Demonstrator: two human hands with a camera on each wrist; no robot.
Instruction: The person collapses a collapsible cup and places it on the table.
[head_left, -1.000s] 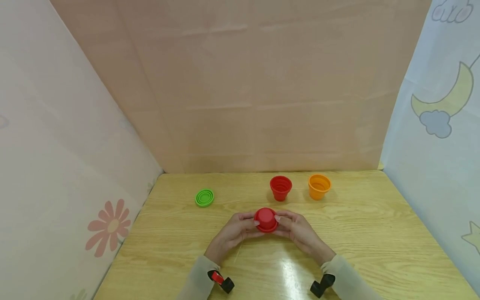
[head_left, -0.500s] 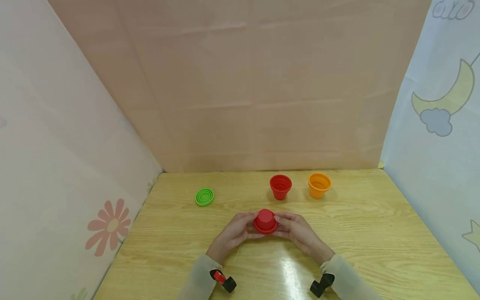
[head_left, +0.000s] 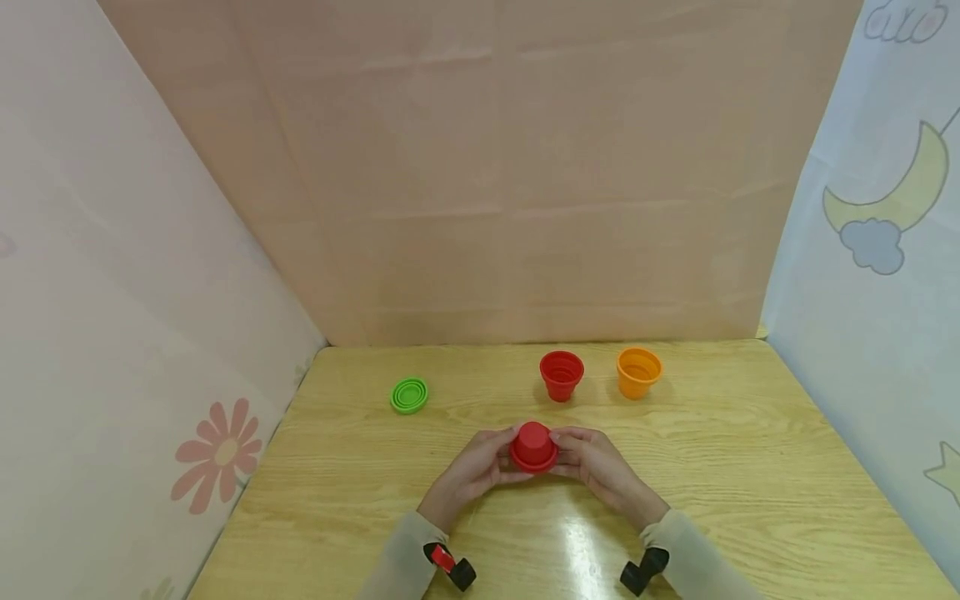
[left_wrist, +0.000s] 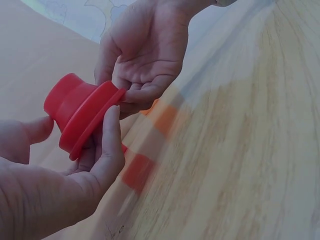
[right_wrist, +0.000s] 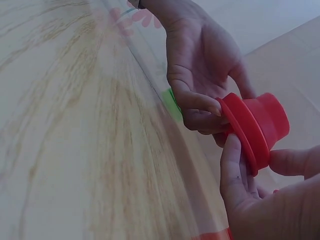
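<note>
Between both hands, above the table, a red collapsible cup (head_left: 534, 446) is held upside down, its base up and its rim down, partly extended in steps. My left hand (head_left: 476, 471) grips it from the left, with the thumb on the wall and fingers under the rim. From the other side my right hand (head_left: 596, 467) holds it the same way. In the left wrist view the cup (left_wrist: 82, 112) lies between thumb and fingertips of both hands. The right wrist view shows the stepped wall of the cup (right_wrist: 257, 127) and the fingers along its rim.
Behind the hands stand a second red cup (head_left: 561, 375) and an orange cup (head_left: 638, 372), both upright and extended. A flattened green cup (head_left: 408, 396) lies at the back left. The wooden table (head_left: 337, 517) meets a brown back panel (head_left: 525, 167) and patterned side panels.
The held cup's base stands out further from its rim than a second ago. Both hands keep hold of it and have shifted slightly toward the person. The other cups have stayed in place.
</note>
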